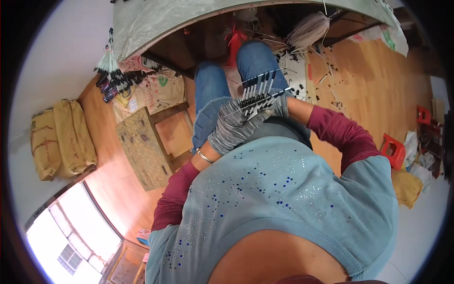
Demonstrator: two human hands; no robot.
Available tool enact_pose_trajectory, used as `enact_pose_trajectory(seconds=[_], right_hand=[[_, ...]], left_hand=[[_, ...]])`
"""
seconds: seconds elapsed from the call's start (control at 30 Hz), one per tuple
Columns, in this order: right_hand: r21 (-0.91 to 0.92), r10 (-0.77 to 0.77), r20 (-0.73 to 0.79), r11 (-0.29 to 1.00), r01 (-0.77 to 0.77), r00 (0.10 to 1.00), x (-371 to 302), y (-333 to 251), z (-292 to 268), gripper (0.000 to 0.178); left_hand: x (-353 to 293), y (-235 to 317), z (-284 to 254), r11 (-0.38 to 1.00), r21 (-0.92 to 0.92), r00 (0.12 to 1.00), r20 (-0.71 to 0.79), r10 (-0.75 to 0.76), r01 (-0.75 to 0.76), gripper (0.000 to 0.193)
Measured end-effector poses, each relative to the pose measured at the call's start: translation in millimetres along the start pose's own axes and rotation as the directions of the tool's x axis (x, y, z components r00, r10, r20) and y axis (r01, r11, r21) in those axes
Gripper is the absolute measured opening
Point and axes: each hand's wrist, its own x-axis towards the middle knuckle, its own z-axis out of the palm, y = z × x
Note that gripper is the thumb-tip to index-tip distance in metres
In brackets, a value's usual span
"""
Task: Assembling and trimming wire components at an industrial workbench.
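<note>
In front of my belly, over my lap, both hands come together in grey knitted gloves. My left hand is closed around the lower part of a bunch of thin pale rods with black ends and black fittings. The rods fan upward between my knees, their black tips toward the table. My right hand is closed at the right side of the same bunch. Its fingers are mostly hidden behind the rods and fittings.
A grey-green table curves overhead. Beside my left leg stands a wooden stool. Black-tipped rods hang at left; a pale bundle hangs at right. Loose black pieces litter the floor. Brown sacks lean on the wall.
</note>
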Motion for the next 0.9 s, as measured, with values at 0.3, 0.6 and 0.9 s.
enact_pose_trajectory(seconds=[0.3, 0.6, 0.9], right_hand=[[0.492, 0.108, -0.323, 0.868, 0.069, 0.94, -37.4, 32.3, -8.7, 0.033], [0.122, -0.15, -0.719, 0.934, 0.337, 0.678, -20.5, -43.6, 3.2, 0.026], [0.417, -0.1, -0.618, 0.799, 0.433, 0.78, -2.8, -23.3, -5.4, 0.014]], left_hand=[[2.4, -3.9, 15.8, 0.791, -0.544, 0.913, -0.104, -0.395, 0.28, 0.02], [4.3, -48.2, 9.5, 0.961, 0.128, 0.959, -0.178, -0.222, 0.246, 0.026], [-6.3, -26.6, -38.0, 0.967, 0.046, 0.927, -0.298, -0.226, 0.25, 0.042]])
